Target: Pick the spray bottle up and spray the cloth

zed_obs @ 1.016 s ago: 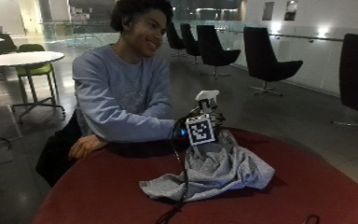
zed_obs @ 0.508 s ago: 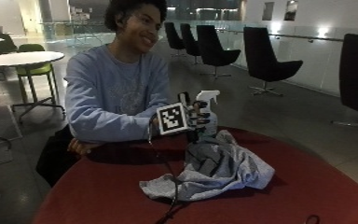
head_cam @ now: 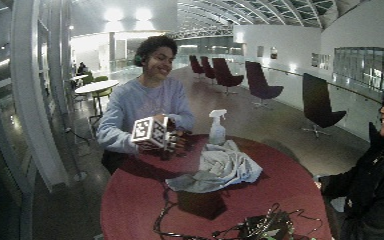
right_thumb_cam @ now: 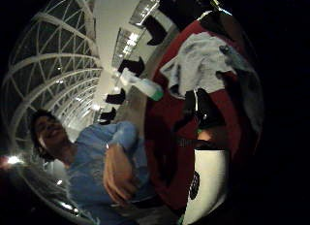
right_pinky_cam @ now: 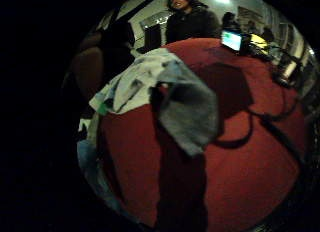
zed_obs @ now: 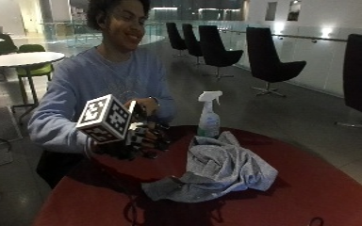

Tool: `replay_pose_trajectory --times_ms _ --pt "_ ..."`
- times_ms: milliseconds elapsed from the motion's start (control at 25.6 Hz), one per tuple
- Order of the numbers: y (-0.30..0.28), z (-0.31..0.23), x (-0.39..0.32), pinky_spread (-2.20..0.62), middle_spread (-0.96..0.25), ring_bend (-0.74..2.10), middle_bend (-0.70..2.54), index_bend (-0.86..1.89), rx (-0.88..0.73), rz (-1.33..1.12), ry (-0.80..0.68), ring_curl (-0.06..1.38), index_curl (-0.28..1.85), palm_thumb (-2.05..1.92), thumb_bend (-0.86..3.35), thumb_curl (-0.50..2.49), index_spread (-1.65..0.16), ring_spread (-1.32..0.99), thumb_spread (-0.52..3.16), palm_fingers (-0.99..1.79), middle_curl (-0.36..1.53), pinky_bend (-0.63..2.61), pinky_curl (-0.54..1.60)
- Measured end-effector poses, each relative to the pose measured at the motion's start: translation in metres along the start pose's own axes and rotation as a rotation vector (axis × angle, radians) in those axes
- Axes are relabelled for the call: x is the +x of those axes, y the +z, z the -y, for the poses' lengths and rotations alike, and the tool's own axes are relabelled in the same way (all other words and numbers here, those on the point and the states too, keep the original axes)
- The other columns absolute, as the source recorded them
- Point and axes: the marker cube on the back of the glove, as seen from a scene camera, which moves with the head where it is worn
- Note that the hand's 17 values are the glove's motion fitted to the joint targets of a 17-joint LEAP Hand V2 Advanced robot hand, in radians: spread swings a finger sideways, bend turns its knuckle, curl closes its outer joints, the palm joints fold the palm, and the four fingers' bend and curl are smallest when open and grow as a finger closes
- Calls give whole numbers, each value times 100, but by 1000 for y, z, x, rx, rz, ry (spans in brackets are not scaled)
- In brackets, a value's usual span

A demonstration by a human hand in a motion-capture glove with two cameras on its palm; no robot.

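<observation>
A clear spray bottle (zed_obs: 209, 117) with a white trigger head stands upright on the round red table (zed_obs: 332, 188), at its far edge. Right in front of it lies a crumpled grey-blue cloth (zed_obs: 217, 168). My gloved right hand (zed_obs: 141, 141) hovers over the table to the left of both, apart from the bottle, its fingers loosely curled and holding nothing. The wide outside view shows the same layout: bottle (head_cam: 216, 129), cloth (head_cam: 222, 167), hand (head_cam: 172, 142). In the thumb side palm view the bottle (right_thumb_cam: 140, 84) and cloth (right_thumb_cam: 203, 65) lie beyond my fingers (right_thumb_cam: 201, 108).
The person's bare left hand (zed_obs: 148, 104) is held at chest height behind the glove. Cables and a small device (head_cam: 258, 227) lie at the table's near edge. Black chairs (zed_obs: 266, 61) stand behind the table.
My right hand has drawn back leftward from the spray bottle, which stays standing behind the cloth. The cloth has not moved.
</observation>
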Motion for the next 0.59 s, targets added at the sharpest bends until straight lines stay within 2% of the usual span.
replay_pose_trajectory --times_ms 312,586 --pt "-44 -33 55 19 -3 38 18 14 11 -291 79 35 29 92 -2 57 -36 -2 104 70 41 24 34" --pt "-47 -37 68 20 -3 38 18 15 -6 -362 104 35 30 92 -2 56 -36 -2 105 72 40 21 34"
